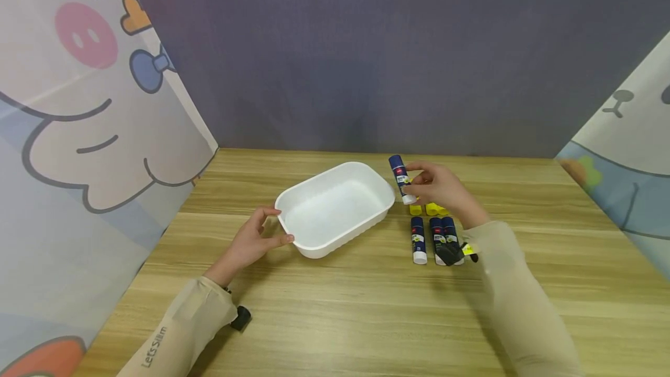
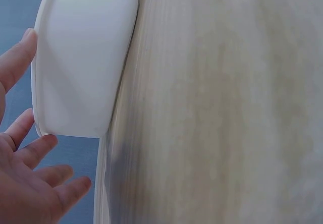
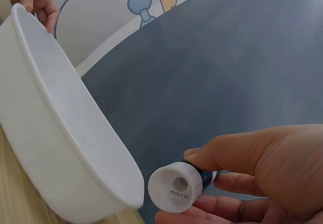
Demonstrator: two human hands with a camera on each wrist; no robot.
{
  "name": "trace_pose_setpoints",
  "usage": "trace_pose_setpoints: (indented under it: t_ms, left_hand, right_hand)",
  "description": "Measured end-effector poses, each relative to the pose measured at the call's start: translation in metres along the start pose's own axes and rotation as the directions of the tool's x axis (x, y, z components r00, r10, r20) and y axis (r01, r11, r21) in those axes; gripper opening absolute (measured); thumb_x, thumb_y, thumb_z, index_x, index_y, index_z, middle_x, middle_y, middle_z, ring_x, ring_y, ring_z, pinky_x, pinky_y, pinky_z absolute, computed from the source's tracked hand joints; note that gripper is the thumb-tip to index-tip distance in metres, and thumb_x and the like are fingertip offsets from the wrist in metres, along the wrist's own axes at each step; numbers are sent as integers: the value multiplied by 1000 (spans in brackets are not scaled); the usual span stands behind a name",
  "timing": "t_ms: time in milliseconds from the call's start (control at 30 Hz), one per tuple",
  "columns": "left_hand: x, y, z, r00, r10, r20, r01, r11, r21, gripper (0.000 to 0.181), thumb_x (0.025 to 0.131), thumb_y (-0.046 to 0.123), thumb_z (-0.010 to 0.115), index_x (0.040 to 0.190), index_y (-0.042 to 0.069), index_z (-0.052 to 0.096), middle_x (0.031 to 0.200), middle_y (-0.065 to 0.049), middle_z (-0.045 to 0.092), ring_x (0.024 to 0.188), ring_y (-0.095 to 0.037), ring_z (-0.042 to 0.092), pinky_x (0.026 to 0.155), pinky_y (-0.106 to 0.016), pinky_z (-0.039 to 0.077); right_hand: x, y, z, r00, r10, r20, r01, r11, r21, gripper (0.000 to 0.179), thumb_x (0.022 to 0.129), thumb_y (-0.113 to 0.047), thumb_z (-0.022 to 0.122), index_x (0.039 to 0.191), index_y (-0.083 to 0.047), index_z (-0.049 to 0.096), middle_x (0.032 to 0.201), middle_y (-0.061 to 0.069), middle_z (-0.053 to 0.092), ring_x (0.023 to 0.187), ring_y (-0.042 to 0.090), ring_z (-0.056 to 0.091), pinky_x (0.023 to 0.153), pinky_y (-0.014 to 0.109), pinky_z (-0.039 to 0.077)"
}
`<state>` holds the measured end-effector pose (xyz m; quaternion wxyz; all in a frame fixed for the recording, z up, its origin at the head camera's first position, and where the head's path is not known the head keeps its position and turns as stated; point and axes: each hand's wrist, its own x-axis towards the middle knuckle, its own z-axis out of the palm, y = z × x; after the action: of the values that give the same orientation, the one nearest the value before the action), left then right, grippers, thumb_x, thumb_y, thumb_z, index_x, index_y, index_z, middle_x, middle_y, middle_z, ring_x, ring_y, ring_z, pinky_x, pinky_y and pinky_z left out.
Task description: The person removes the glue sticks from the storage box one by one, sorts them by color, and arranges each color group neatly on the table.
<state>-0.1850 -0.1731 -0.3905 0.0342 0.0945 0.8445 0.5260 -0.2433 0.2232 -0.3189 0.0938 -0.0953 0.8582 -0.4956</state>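
Note:
My right hand (image 1: pixel 437 188) pinches a navy glue stick (image 1: pixel 399 174) between thumb and fingers, above the table and just right of the white plastic bin (image 1: pixel 361 230). The stick tilts, its white base (image 3: pixel 174 188) facing the right wrist camera. My left hand (image 1: pixel 253 240) touches the bin's left end, thumb and forefinger spread along the rim; in the left wrist view, the other fingers (image 2: pixel 73 191) extend loosely beside it. Nothing shows inside the bin in the head view. Beneath the right hand lie a navy glue stick (image 1: pixel 418 240) and a pair side by side (image 1: pixel 438 231).
Several yellow objects (image 1: pixel 435 209), partly hidden by the right hand, lie behind the glue sticks. The wooden table (image 1: pixel 335 319) meets a dark grey panel (image 1: pixel 340 74) at the back. Cartoon-printed walls (image 1: pixel 104 132) stand on both sides. A black wrist device (image 1: pixel 449 252) covers part of the pair.

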Motion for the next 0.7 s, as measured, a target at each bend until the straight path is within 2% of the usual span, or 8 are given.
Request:
trace_pose_setpoints:
  t_ms: [233,500,700]
  left_hand:
    - [2,-4,0,1000,3,0,-3,1000,1,61,83,13,81,129,-5,45,150,-27,39,144,-46,22,113,-67,18]
    - [1,-5,0,1000,24,-4,-24,1000,10,59,83,11,82,127,-4,46,149,-27,41,143,-45,26,113,-65,19]
    - [2,-6,0,1000,19,-7,-19,1000,23,61,82,12,82,128,-4,46,149,-28,40,143,-46,27,113,-65,22]
  right_hand:
    - [-10,11,-12,1000,-17,-9,18,1000,24,60,95,-5,66,146,8,37,103,22,57,80,21,65,77,47,59]
    - [-22,23,-26,1000,-8,-23,7,1000,-26,61,96,-9,65,147,8,35,105,21,58,81,21,64,74,40,61]
    - [-31,31,-36,1000,3,-15,-3,1000,-15,61,98,-7,62,148,10,32,108,25,55,83,23,64,77,45,60]
